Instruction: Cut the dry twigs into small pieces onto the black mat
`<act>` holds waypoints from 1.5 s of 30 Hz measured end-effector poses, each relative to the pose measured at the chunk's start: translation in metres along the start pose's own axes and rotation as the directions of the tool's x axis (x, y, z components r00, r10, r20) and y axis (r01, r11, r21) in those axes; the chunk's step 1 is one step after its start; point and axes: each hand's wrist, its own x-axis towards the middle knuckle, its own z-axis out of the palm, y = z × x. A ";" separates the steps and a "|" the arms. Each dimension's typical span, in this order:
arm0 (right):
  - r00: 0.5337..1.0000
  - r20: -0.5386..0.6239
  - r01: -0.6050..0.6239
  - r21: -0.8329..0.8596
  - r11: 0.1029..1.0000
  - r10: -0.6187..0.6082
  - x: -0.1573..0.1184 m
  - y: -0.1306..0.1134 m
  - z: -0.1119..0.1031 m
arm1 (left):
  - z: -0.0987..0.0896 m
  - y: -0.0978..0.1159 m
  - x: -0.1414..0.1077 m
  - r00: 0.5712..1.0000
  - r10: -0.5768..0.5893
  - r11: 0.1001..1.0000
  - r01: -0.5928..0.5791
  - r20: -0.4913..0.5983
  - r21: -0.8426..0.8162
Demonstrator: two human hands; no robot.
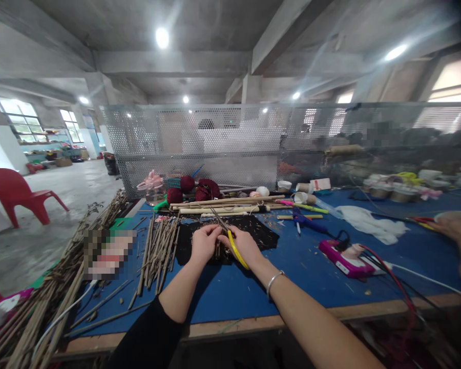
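Grey concrete rm [207,31], ceiling lights [162,38] on. Long perforated-metal screen [138,138] stands along far side of the blue-topped work table [292,297], whose front edge looks like bare wood. Red plastic chair [21,195] on floor, far L. Long bundle of thin brown twigs [72,256] runs down table's L end; batch of shorter brown sticks [163,246] lies btwn it & the black cloth [267,236] spread mid-table. R of cloth: purple-and-white power strip [346,259]. Co-worker's hand [459,230] at far R edge, blurred.

L hand [203,245] & R hand [248,246] come together over the cloth, fingertips v. close; can't tell if touching. R is closed round yellow-handled metal scissors [237,251], so they're held, off the table. Long axis diag.: handles lower R, twd wearer; blades upper L, pointing away. R has the handles; L is just beside the blades. L fingers curled in, grip hidden; can't tell what they pinch, if anything. Blades parted or not: can't tell. Tiny pale bits [258,221] strewn on cloth.
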 end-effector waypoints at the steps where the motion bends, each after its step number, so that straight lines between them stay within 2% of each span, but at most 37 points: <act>1: 1.000 -0.003 -0.005 -0.014 1.000 0.005 0.000 0.001 0.000 | 0.000 0.001 0.000 1.000 -0.007 1.000 0.007 -0.005 -0.004; 5: 1.000 -0.011 -0.019 -0.083 0.996 0.018 0.000 0.001 0.000 | 0.000 0.002 -0.001 1.000 -0.009 0.999 0.008 -0.029 -0.033; 11: 0.998 -0.008 0.065 -0.040 0.997 -0.065 -0.004 -0.005 -0.004 | -0.002 0.006 -0.003 0.998 0.056 0.998 -0.057 0.004 0.037; 17: 0.999 0.048 -0.003 -0.085 0.996 0.007 -0.004 -0.006 -0.004 | -0.004 0.008 -0.002 0.999 0.051 0.997 -0.051 -0.003 0.057; 22: 0.999 0.032 0.005 -0.056 0.998 -0.003 -0.003 -0.002 0.001 | -0.004 0.009 -0.002 0.999 0.026 0.997 -0.024 -0.021 0.077; 28: 0.999 0.018 0.033 0.102 0.994 -0.035 -0.001 0.002 0.003 | -0.003 0.007 -0.001 0.999 -0.045 0.999 0.045 -0.030 0.007; 32: 0.994 -0.106 0.011 0.257 0.966 0.017 0.004 0.003 0.004 | -0.002 0.005 0.002 0.981 -0.182 0.960 0.164 -0.061 -0.227; 34: 0.987 -0.161 0.040 0.364 0.930 0.021 0.005 0.002 0.005 | -0.001 0.005 0.003 0.971 -0.222 0.925 0.181 -0.086 -0.335; 40: 0.995 -0.025 0.090 0.650 0.755 -0.097 0.000 -0.014 0.012 | 0.004 0.004 0.003 0.962 -0.149 0.935 0.062 -0.228 -0.348; 45: 0.995 0.066 -0.002 0.748 0.664 -0.071 -0.004 -0.024 0.014 | 0.010 0.004 0.001 0.956 -0.162 0.933 0.068 -0.246 -0.353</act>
